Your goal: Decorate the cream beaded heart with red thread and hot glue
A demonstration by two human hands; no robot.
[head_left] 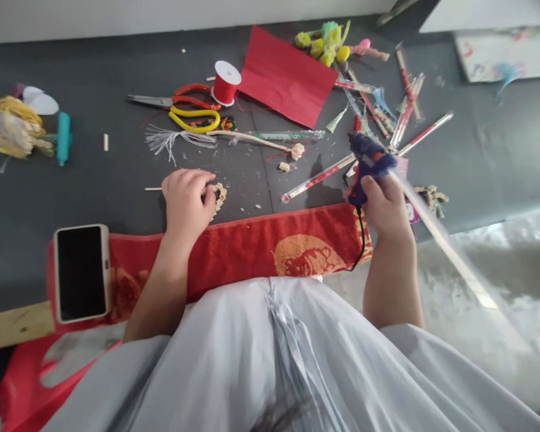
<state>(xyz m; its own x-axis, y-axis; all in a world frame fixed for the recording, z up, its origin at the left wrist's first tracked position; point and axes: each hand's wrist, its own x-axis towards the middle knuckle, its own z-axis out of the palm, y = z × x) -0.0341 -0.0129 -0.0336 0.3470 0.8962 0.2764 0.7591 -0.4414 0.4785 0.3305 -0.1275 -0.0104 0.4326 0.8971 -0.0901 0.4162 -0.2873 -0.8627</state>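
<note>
One glue gun point(363, 150), One Small Ring, a Full Craft Table

A person in a pale grey garment point(243, 342) works at a dark table point(130, 150), the right hand point(382, 198) wrapped around the handle of the blue glue gun, its front end pointing away from the body. A long translucent stick point(441, 237), blurred, juts from the back of the gun toward the lower right, and a black cord point(363, 240) hangs from the handle across the end of a red towel point(238, 243).

The left hand point(186, 192) lies low over the table with curled fingers, its thumb at a small ring of pale pieces point(221, 195) just beyond the towel's far edge; whether the fingers grip the ring cannot be told, since the hand covers part of it. A thin white stick point(153, 189) shows on the other side of that hand.

Behind the left hand lie a tassel of white strands point(180, 141), scissors point(182, 112) with red and yellow handles, and a spool of red thread point(225, 90) standing beside a red sheet point(288, 78). A slender pale rod point(252, 140) runs to a light-coloured knob point(297, 151), with a small wooden piece point(284, 167) near it. Wrapped sticks point(317, 179) with red markings are scattered around the gun. At far left, a turquoise tube point(63, 138) lies next to a yellowish bundle point(15, 126), and a dark-screened phone point(81, 273) rests on the towel's left end
</note>
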